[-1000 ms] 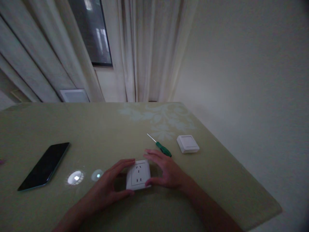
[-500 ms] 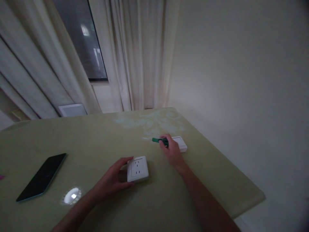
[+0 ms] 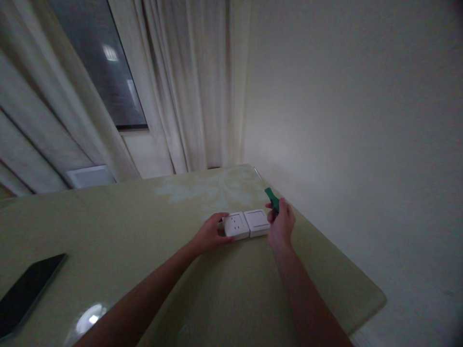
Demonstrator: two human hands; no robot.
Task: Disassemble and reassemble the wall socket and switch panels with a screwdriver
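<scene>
My left hand (image 3: 211, 232) grips a white wall socket (image 3: 236, 226) by its left side, thumb and fingers at the near and far edges. Right beside the socket, its edge seeming to touch, lies a white switch-like box (image 3: 257, 221) with a plain panel. My right hand (image 3: 282, 222) is closed around a screwdriver with a green and black handle (image 3: 272, 198). The thin shaft (image 3: 258, 174) points up and away to the far left, toward the table's back corner. This hand is at the right edge of the plain box; whether it touches the box I cannot tell.
A dark tablet (image 3: 31, 291) lies on the left of the table, whose yellow-green cover (image 3: 162, 260) reflects a bright light at the near left. A pale wall (image 3: 343, 144) runs along the right side. Curtains (image 3: 202, 86) and a dark window (image 3: 104, 62) stand behind.
My left hand has moved the socket right and away, up beside the plain box. My right hand has shifted right, and the screwdriver has swung from pointing left to pointing away. The view has turned slightly.
</scene>
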